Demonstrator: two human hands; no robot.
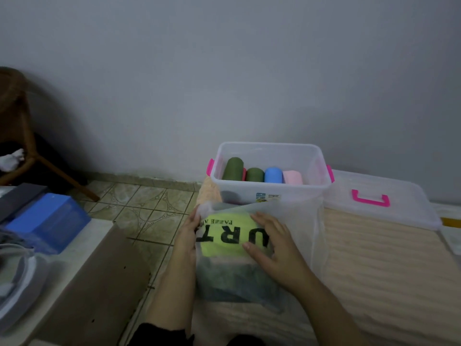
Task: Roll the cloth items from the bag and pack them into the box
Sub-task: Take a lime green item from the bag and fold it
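Note:
A translucent white bag lies on the beige mat in front of me. Inside it, a neon yellow-green cloth with black letters sits on top of darker cloths. My left hand grips the bag's left edge near its mouth. My right hand rests flat on the bag over the yellow cloth, fingers spread. Behind the bag stands a clear plastic box with pink latches. It holds several rolled cloths: two dark green, one blue, one pink.
The box's clear lid with a pink handle lies to the right on the beige ribbed mat. A blue container and a cardboard sheet are at the left. Tiled floor and a wooden chair leg lie beyond.

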